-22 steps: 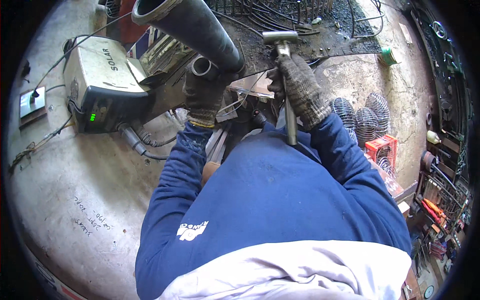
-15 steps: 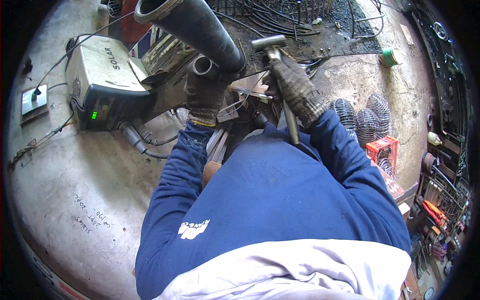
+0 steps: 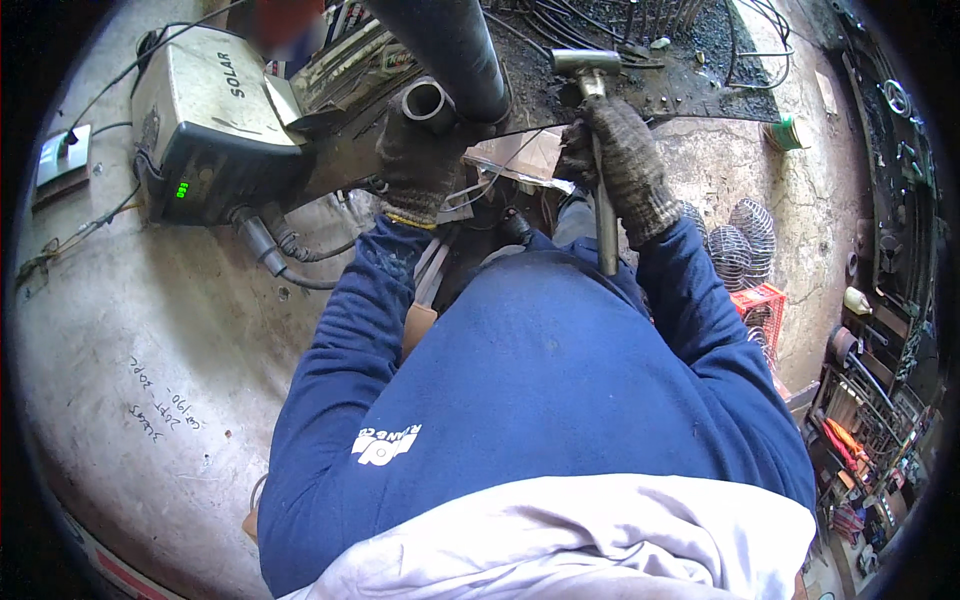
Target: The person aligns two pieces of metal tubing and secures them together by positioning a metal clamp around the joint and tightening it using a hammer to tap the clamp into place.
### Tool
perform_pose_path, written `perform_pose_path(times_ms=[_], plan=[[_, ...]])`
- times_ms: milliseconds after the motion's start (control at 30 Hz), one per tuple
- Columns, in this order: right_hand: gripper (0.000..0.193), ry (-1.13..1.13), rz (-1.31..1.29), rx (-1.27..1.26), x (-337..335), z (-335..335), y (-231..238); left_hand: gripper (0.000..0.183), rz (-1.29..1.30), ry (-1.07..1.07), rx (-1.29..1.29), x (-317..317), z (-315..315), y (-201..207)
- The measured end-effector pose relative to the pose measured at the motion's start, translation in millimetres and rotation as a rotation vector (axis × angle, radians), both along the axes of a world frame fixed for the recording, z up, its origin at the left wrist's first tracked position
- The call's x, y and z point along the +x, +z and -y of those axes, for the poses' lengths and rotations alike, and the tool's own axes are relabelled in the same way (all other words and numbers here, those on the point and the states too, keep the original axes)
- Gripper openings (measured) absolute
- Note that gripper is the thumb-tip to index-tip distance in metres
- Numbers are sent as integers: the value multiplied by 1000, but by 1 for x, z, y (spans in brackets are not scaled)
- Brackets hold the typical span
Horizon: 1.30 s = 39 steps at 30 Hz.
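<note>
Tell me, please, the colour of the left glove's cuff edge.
The cuff edge is yellow, in the head view.

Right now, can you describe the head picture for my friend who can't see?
A gloved right hand grips a hammer; the gloved left hand holds a pipe beside a thick dark tube. A boxy machine sits to the left.

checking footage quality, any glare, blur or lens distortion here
All from the head view: fisheye curvature inside a dark rim; the white cloth looks nearly washed out; a dark red patch near the upper edge is blurred; the hammer and gloved right hand look fairly sharp.
</note>
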State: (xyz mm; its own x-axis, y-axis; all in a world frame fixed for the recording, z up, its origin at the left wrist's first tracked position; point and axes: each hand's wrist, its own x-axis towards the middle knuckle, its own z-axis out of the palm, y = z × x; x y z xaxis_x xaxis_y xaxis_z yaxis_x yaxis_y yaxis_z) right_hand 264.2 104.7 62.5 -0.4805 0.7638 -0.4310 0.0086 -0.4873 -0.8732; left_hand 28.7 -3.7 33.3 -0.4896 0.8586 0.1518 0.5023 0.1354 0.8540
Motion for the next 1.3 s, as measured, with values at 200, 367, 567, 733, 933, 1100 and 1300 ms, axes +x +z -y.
perform_pose_path(times_ms=[200, 367, 567, 733, 933, 1100, 1300], plan=[[27, 214, 70, 446, -9, -5, -22, 49, 89, -116, 23, 1, -5, 12], [24, 109, 42, 334, 2, -13, -41, 46, 39, -100, 26, -11, -2, -12], [21, 143, 261, 1078, -14, -21, -16, 50, -5, -77, 63, -4, -5, -4], [31, 154, 157, 169, -2, -15, 7, 54, -38, -33, 64, -9, 1, -16], [46, 126, 602, 1129, -1, -48, 14, 57, -187, 101, -8, 5, 1, 8], [54, 397, 1072, 1340, -13, -68, 27, 62, -214, 107, -3, 8, 4, 19], [35, 259, 545, 1434, -25, -52, 23, 64, -256, 124, 167, 5, 0, -2]])
